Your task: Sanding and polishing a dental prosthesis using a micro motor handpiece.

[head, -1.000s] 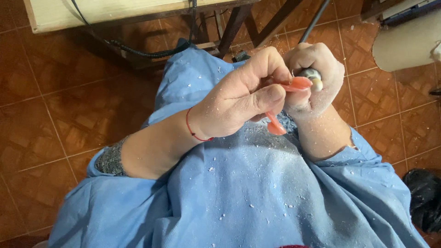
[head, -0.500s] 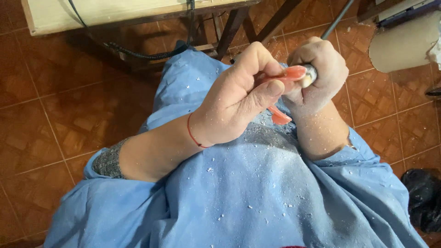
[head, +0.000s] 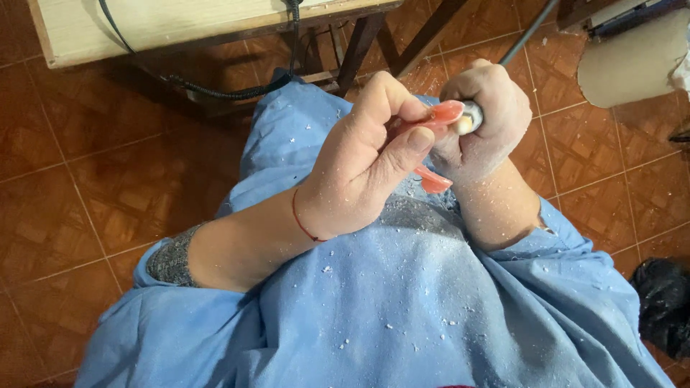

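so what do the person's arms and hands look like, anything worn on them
Both hands are bare, no gloves. The left hand has a thin red string bracelet at the wrist, and its light blue sleeve is pushed up over a grey knitted cuff. The right hand is dusted with white powder, with a light blue sleeve behind it.

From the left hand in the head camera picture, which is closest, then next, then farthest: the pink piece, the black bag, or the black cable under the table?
1. Pink piece: held in the left hand fingers.
2. Black cable: up and left, under the wooden table.
3. Black bag: far right, on the floor.
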